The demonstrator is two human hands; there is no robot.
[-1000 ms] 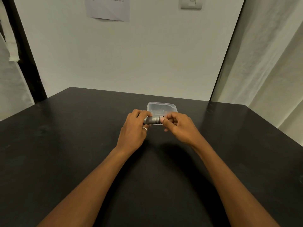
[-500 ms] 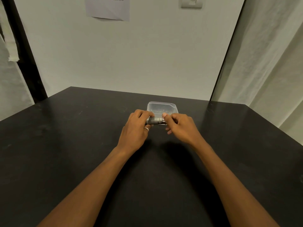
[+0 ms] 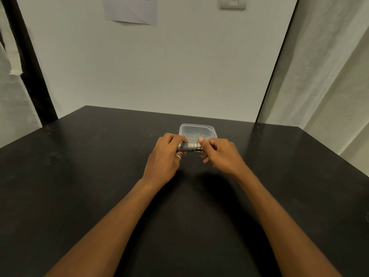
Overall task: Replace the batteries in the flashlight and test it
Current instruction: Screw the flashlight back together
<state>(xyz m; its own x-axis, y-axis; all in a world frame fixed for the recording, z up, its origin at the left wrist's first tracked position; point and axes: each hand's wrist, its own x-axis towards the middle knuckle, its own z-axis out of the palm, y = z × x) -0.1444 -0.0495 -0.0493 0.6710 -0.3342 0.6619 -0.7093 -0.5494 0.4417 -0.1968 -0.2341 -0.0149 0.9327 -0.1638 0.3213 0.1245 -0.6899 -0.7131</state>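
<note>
Flashlight: held level above the desk, near its far edge, in front of a clear tub.
Left hand: wrapped around the body.
Right hand: pinching the end cap.
Risk: a loosened cap may slip and roll off the desk.

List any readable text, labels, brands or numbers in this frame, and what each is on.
Paper sheet on the wall: printed lines at its top edge, too blurred and cut off to read.
Flashlight: no marking legible.
Clear plastic container: no label visible.
Wall switch: no text visible.
</note>
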